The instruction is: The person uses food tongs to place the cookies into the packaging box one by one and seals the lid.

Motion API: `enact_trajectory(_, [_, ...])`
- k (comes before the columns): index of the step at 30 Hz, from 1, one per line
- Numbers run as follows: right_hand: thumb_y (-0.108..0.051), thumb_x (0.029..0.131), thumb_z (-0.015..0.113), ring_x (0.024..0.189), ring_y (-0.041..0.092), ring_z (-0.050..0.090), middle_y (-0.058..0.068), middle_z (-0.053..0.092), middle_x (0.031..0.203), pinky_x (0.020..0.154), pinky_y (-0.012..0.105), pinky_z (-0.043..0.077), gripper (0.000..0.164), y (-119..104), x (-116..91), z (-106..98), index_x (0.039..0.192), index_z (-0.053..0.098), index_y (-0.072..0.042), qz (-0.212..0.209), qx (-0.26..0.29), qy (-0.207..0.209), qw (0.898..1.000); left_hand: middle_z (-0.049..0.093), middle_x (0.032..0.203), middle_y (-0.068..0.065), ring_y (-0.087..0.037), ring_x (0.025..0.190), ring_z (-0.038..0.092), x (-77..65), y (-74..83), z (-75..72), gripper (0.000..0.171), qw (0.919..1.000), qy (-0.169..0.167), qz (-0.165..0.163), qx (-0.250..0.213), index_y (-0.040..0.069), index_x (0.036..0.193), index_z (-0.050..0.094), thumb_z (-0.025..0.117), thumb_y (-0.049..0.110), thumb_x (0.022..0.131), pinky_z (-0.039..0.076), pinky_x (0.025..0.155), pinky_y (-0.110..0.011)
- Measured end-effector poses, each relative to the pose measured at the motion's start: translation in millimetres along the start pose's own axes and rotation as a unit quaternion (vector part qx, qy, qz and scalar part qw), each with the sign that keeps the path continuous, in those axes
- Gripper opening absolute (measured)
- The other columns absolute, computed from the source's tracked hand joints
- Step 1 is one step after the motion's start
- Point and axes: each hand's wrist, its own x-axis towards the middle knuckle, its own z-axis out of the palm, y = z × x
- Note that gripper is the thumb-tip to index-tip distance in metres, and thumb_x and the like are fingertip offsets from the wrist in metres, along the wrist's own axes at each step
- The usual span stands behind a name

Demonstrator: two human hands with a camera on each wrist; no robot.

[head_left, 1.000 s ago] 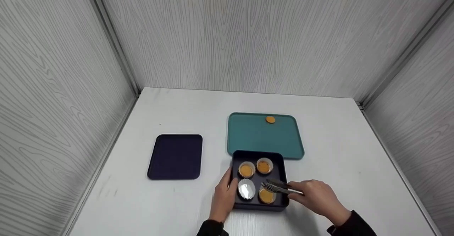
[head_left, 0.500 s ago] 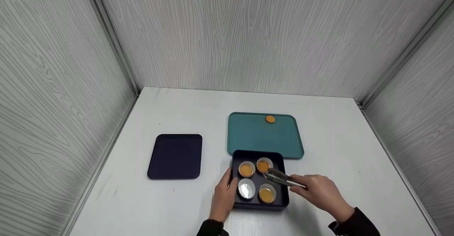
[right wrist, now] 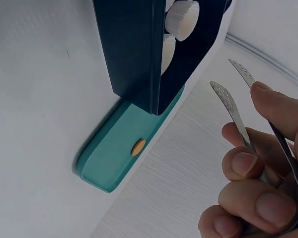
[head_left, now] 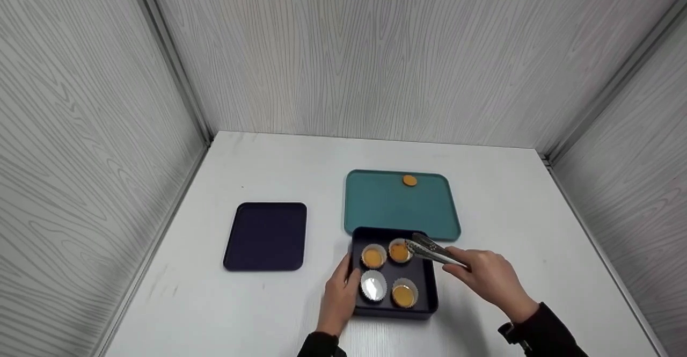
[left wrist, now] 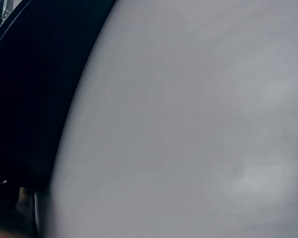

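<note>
Right-hand fingers [right wrist: 242, 165] grip metal tongs [head_left: 436, 255] that jut past them over the dark box [head_left: 387, 271].

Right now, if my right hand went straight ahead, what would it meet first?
Probably the far-right white cup in the dark box; the tongs overlap it in the head view, though depth is unclear.

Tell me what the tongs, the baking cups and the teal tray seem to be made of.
The tongs look like stainless steel: silvery, shiny, tips perforated. The baking cups could be paper or foil: thin, pleated white walls, one glossy inside. The teal tray, evenly matte, may be plastic or coated metal.
</note>
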Motion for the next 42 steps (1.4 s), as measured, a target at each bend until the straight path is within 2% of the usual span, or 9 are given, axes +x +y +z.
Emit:
enact_trajectory(6, [-0.028, 0.091, 0.078, 0.079, 0.017, 0.073, 0.005, 0.079, 0.103, 0.062, 0.035, 0.057, 0.036, 5.3, 8.7, -0.8, 0.123, 0.076, -0.011, 0.004, 0.003, 0.025, 1.0, 0.043, 0.16, -0.004, -0.027, 0.148, 0.039, 0.4, -0.5, 0.2, 0.055, 1.0, 0.001, 0.001, -0.001, 0.017, 0.16, 0.038, 0.048, 0.036, 0.109, 0.032, 0.122, -0.048])
enact_trajectory(8, [-0.029, 0.092, 0.078, 0.088, 0.024, 0.076, 0.01, 0.078, 0.108, 0.068, 0.042, 0.06, 0.039, 7.0, 12.1, -1.2, 0.124, 0.075, -0.008, 0.011, 0.008, 0.029, 0.999, 0.044, 0.159, -0.003, -0.027, 0.147, 0.04, 0.3, -0.2, 0.3, 0.054, 1.0, 0.003, 0.002, 0.001, 0.017, 0.159, 0.039, 0.048, 0.035, 0.109, 0.033, 0.122, -0.048])
enact_trajectory(11, [-0.029, 0.093, 0.077, 0.089, 0.027, 0.075, 0.012, 0.077, 0.108, 0.069, 0.046, 0.06, 0.04, 9.7, 18.5, -3.0, 0.126, 0.074, -0.006, 0.023, 0.015, 0.033, 0.999, 0.046, 0.158, -0.003, -0.026, 0.146, 0.041, 0.1, 0.3, 0.2, 0.053, 1.0, 0.008, 0.004, 0.005, 0.018, 0.159, 0.04, 0.048, 0.033, 0.109, 0.033, 0.121, -0.047])
enact_trajectory(14, [-0.03, 0.094, 0.076, 0.077, 0.02, 0.071, 0.01, 0.078, 0.103, 0.061, 0.04, 0.054, 0.039, 13.1, 25.9, -4.2, 0.126, 0.074, -0.007, 0.034, 0.016, 0.034, 0.999, 0.045, 0.158, -0.003, -0.025, 0.147, 0.041, 0.0, 0.5, -0.4, 0.053, 1.0, 0.007, 0.005, 0.003, 0.017, 0.159, 0.04, 0.048, 0.033, 0.109, 0.034, 0.121, -0.047])
enact_trajectory(18, [-0.03, 0.095, 0.075, 0.064, 0.011, 0.057, 0.009, 0.077, 0.094, 0.055, 0.031, 0.043, 0.04, 18.3, 35.5, -5.1, 0.127, 0.073, -0.006, 0.048, 0.017, 0.03, 0.998, 0.044, 0.159, -0.004, -0.026, 0.147, 0.04, 0.1, -0.1, -0.9, 0.054, 1.0, 0.003, 0.005, 0.001, 0.016, 0.159, 0.039, 0.048, 0.033, 0.109, 0.033, 0.122, -0.047])
enact_trajectory(28, [-0.03, 0.097, 0.072, 0.056, 0.013, 0.046, -0.002, 0.063, 0.069, 0.052, 0.03, 0.033, 0.037, 33.2, 63.0, -4.6, 0.126, 0.072, -0.006, 0.063, 0.025, 0.022, 0.997, 0.045, 0.158, -0.004, -0.026, 0.147, 0.041, -1.1, 1.4, -0.4, 0.054, 1.0, 0.008, 0.001, 0.005, 0.015, 0.159, 0.04, 0.049, 0.034, 0.109, 0.033, 0.122, -0.046])
enact_trajectory(31, [-0.03, 0.098, 0.07, 0.062, 0.016, 0.055, 0.007, 0.071, 0.079, 0.057, 0.032, 0.041, 0.044, 37.5, 70.7, -3.8, 0.131, 0.069, -0.001, 0.077, 0.029, 0.017, 0.996, 0.045, 0.159, -0.004, -0.026, 0.147, 0.041, -1.1, 1.7, -0.5, 0.054, 0.9999, 0.007, -0.002, 0.009, 0.016, 0.159, 0.04, 0.049, 0.034, 0.109, 0.033, 0.122, -0.046])
enact_trajectory(35, [-0.031, 0.1, 0.068, 0.078, 0.025, 0.068, 0.02, 0.075, 0.104, 0.068, 0.041, 0.052, 0.05, 42.5, 81.2, -3.6, 0.135, 0.065, 0.003, 0.093, 0.038, 0.015, 0.995, 0.045, 0.159, -0.005, -0.027, 0.147, 0.041, -0.5, 1.0, -0.8, 0.054, 0.9999, 0.005, -0.005, 0.012, 0.016, 0.159, 0.04, 0.049, 0.034, 0.108, 0.033, 0.122, -0.047])
enact_trajectory(42, [-0.035, 0.101, 0.065, 0.095, 0.034, 0.071, 0.024, 0.072, 0.117, 0.081, 0.051, 0.056, 0.052, 48.0, 98.9, -2.5, 0.138, 0.062, 0.003, 0.122, 0.065, 0.01, 0.99, 0.045, 0.158, -0.004, -0.027, 0.146, 0.041, 0.1, -0.2, -1.0, 0.054, 0.9999, 0.006, 0.001, 0.012, 0.016, 0.159, 0.04, 0.048, 0.034, 0.109, 0.034, 0.121, -0.048])
